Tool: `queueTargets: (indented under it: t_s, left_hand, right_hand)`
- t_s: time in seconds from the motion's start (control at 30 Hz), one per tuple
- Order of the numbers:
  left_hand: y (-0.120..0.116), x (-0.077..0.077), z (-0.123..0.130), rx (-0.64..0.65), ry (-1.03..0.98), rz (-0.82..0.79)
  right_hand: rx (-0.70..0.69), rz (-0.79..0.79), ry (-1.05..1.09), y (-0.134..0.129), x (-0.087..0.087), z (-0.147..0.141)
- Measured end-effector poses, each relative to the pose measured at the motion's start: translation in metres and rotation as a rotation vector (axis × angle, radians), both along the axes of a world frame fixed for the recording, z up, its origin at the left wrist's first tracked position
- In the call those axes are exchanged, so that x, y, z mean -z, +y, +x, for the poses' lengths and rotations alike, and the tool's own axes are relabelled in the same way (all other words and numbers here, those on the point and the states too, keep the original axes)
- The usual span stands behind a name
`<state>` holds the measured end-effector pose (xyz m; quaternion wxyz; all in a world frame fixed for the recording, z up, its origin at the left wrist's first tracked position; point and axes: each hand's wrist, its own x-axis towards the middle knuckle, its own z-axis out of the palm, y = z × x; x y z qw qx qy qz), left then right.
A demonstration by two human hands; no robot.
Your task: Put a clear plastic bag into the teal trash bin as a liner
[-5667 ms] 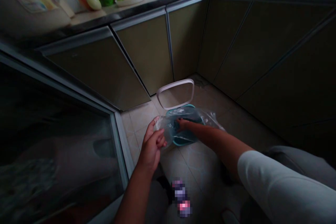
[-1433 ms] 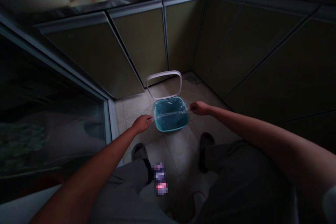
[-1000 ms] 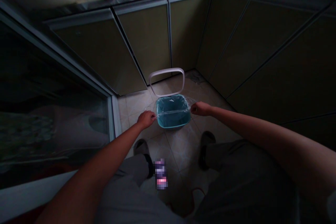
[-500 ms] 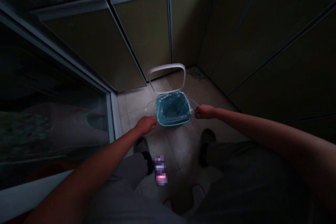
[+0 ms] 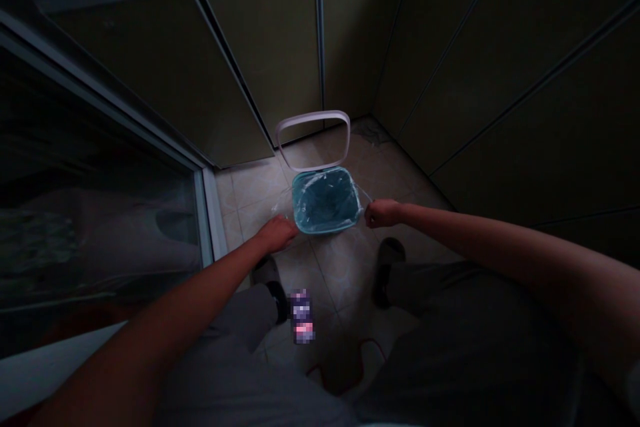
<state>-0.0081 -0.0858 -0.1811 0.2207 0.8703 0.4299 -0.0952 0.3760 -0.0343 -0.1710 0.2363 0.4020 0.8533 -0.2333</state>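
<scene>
A teal bin stands on the tiled floor, lined with a clear plastic bag whose edges spread past both sides of the rim. At the bin's left side my left hand is closed on the bag's edge. My right hand, fingers closed, grips the bag's edge just right of the bin and pulls it taut. Behind the bin a pale ring-shaped frame stands raised and tilted back from the rim.
Cabinet doors rise behind and along the right. A glass door frame runs down the left. My slippered feet flank a blurred patterned object. Crumpled material lies in the back corner.
The view has tipped down slightly, and the counter items at the top have left it. The bag's spread edge at the left looks smaller. Both hands keep their hold beside the bin.
</scene>
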Motion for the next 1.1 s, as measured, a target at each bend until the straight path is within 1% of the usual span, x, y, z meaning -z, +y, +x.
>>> queueTargets:
  t_s: [0.1,0.2,0.3,0.4,0.57,0.67,0.77,0.87,1.1]
  left_hand:
    - [0.001,0.002,-0.002,-0.053,-0.003,-0.048]
    - [0.004,0.005,-0.004,-0.056,0.051,0.000]
    - [0.011,0.006,-0.007,-0.126,0.112,0.047]
    - [0.025,0.004,-0.010,-0.260,0.127,0.066]
    - [0.054,-0.006,-0.007,-0.558,0.102,0.112]
    - [0.070,-0.008,-0.002,-0.637,0.103,0.129]
    - [0.084,-0.002,0.001,-0.657,0.104,0.112]
    - [0.096,0.010,0.000,-0.702,0.084,0.095]
    - [0.120,0.038,-0.006,-0.881,-0.043,0.034]
  right_hand:
    - [0.012,-0.005,-0.010,0.000,0.002,-0.003]
    - [0.086,0.034,-0.019,0.003,0.006,-0.005]
    - [0.167,0.082,-0.001,0.010,0.011,-0.004]
    - [0.268,0.087,0.039,0.022,0.014,-0.002]
    - [0.462,0.113,0.144,0.044,0.013,-0.003]
    - [0.549,0.100,0.171,0.055,0.011,-0.007]
    - [0.616,0.013,0.196,0.063,0.013,-0.014]
    - [0.685,-0.060,0.236,0.070,0.017,-0.021]
    - [0.763,-0.057,0.290,0.089,0.035,-0.031]
